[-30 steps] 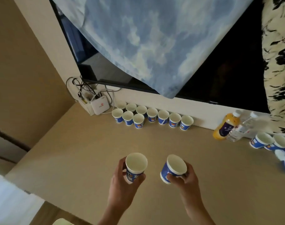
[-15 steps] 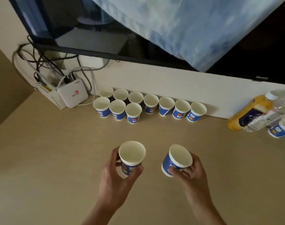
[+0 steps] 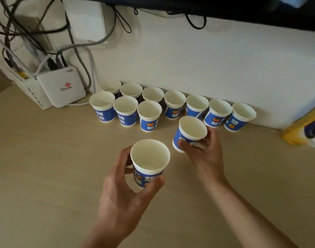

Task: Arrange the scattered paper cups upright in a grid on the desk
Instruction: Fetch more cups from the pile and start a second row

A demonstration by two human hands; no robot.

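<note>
Several blue-and-white paper cups [image 3: 149, 114] stand upright in two rows against the white wall, a long back row and a short front row of three on the left. My left hand [image 3: 124, 192] grips one upright cup [image 3: 149, 161] above the desk, near the middle. My right hand [image 3: 206, 151] holds another cup [image 3: 190, 132], tilted a little to the left, just in front of the back row and right of the front row's last cup. I cannot tell whether its base touches the desk.
A white router [image 3: 60, 85] with a tangle of cables [image 3: 45, 51] sits at the back left beside a white power strip [image 3: 27, 86]. A yellow bottle [image 3: 303, 129] lies at the right edge. The beige desk [image 3: 45, 167] stretches left and toward me.
Both hands have carried their cups forward toward the rows by the wall. The right cup has gone furthest and now sits just before the back row. The view has closed in.
</note>
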